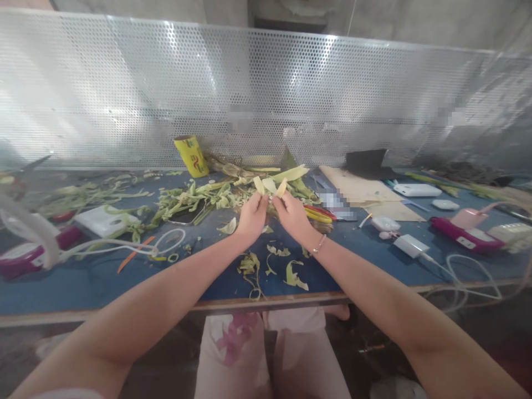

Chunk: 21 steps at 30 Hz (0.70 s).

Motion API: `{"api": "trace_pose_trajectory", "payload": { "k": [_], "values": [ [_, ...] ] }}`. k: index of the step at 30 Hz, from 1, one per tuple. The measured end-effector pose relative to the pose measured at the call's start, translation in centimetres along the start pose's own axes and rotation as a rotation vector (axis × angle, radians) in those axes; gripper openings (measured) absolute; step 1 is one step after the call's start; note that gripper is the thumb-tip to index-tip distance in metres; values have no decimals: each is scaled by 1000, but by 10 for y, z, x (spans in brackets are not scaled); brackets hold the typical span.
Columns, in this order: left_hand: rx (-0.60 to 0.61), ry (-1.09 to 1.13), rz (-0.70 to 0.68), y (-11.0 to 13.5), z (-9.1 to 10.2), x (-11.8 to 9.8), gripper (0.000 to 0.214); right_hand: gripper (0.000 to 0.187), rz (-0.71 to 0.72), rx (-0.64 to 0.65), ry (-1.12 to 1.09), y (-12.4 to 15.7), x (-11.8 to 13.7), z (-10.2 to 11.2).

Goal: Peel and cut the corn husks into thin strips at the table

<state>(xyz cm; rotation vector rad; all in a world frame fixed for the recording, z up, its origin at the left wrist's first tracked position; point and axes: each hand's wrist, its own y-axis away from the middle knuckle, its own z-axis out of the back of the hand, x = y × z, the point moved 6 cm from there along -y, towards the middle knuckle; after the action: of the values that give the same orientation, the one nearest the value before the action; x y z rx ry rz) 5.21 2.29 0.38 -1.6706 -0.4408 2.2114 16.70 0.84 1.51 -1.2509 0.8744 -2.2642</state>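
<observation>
Over the middle of the table, my left hand (251,221) and my right hand (294,220) come close together. Both are closed, thumb against fingers, on a pale yellow-green leaf (269,185) whose ends stick up above the fingertips. Whether it is one split leaf or several strips I cannot tell. Behind them lies a longer pale leaf (295,173). A heap of green trimmings (195,199) spreads to the left of my hands. Curled leaf scraps (296,275) are scattered on the blue tabletop (216,277) below them.
A perforated metal panel (249,83) closes the back. A yellow tube (192,156) leans there. At the right are cardboard (366,185), a white charger (411,245) with its cable and a magenta power strip (465,234). A white cable (120,244) loops at the left.
</observation>
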Motion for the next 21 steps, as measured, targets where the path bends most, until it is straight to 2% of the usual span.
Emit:
{"api": "trace_pose_trajectory", "payload": {
  "k": [8, 14, 16, 18, 21],
  "values": [
    [-39, -314, -163, -1, 1, -9, 19, 18, -2, 32, 63, -2, -11, -3],
    [22, -362, -227, 1, -2, -12, 16, 17, -61, -6, -16, -2, -11, -3],
    [37, -296, -175, 2, -4, -10, 17, 17, -56, -22, 5, -2, -9, -2],
    [21, -164, -66, 2, -5, -4, 20, 16, -28, -36, 34, -1, -6, 0],
    [-82, 16, 28, 2, -6, 6, 24, 15, 21, -40, 34, -1, -3, -1]
  ]
}}
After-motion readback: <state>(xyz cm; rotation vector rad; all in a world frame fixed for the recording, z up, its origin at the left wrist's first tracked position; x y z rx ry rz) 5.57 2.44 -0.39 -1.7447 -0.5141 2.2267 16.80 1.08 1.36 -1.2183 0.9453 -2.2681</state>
